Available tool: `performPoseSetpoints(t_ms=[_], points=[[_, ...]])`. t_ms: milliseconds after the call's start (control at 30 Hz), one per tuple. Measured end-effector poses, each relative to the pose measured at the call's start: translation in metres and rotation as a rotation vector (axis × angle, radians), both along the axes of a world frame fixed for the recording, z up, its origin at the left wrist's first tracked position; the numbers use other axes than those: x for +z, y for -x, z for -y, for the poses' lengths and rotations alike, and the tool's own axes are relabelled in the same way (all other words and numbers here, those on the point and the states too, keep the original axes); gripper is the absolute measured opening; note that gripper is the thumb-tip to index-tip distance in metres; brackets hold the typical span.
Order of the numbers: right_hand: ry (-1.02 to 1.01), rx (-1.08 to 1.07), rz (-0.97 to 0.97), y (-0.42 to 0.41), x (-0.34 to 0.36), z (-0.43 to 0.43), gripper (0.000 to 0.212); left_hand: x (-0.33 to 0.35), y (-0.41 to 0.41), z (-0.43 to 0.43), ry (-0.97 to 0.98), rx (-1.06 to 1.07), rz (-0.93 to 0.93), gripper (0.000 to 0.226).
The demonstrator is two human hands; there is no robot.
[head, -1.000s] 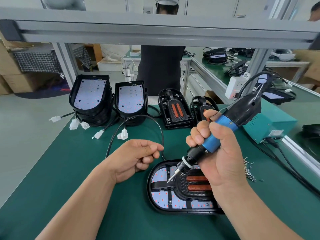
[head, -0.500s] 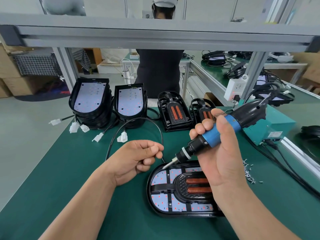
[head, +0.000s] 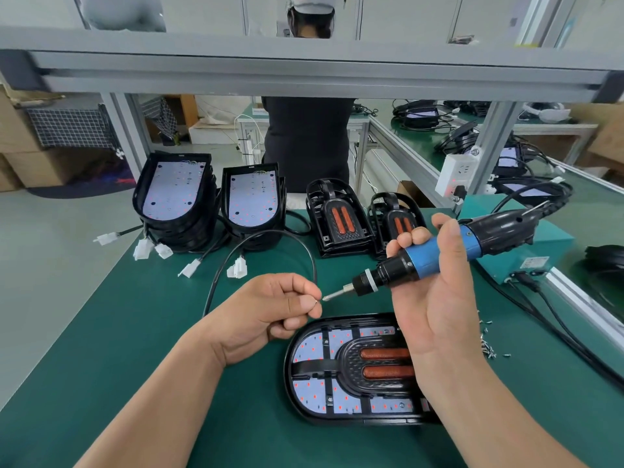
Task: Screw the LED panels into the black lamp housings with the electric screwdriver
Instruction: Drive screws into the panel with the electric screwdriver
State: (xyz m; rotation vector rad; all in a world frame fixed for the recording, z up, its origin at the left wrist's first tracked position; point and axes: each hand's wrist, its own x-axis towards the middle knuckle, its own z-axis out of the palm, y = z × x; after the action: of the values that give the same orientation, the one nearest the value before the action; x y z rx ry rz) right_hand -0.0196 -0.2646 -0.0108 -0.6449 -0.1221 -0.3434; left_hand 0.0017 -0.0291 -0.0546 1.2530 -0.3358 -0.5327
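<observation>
Right hand [head: 435,298]: grasps the electric screwdriver [head: 439,251], lifted above the housing, its bit pointing to the left fingertips.
Left hand [head: 270,309]: pinches something tiny at the bit tip; too small to tell.
Lamp housing [head: 341,369]: lies flat on the green table [head: 118,349], LED panel inside.

Lighting: bright, even, diffuse; soft faint shadows on the green mat [head: 101,366]. Wide-angle bowing of the frame beam [head: 304,62] above it. Focus sharp centrally, edges softened.
</observation>
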Motion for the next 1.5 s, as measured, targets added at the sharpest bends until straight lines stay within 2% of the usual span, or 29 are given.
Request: performPoseSetpoints(t_ms=[467, 800, 1500], points=[[0.013, 0.014, 0.022, 0.001, -0.0018, -0.0014, 0.018, 0.0044, 0.0032, 0.0023, -0.038, 0.015, 0.023, 0.013], [0.049, 0.006, 0.031, 0.0032, -0.0007, -0.0047, 0.023, 0.0061, 0.0049, 0.0047, -0.08, 0.044, 0.041, 0.013], [0.055, -0.012, 0.024, 0.0014, -0.0025, -0.0023, 0.02, 0.0049, 0.0037, 0.0048, -0.062, 0.057, 0.018, 0.013]])
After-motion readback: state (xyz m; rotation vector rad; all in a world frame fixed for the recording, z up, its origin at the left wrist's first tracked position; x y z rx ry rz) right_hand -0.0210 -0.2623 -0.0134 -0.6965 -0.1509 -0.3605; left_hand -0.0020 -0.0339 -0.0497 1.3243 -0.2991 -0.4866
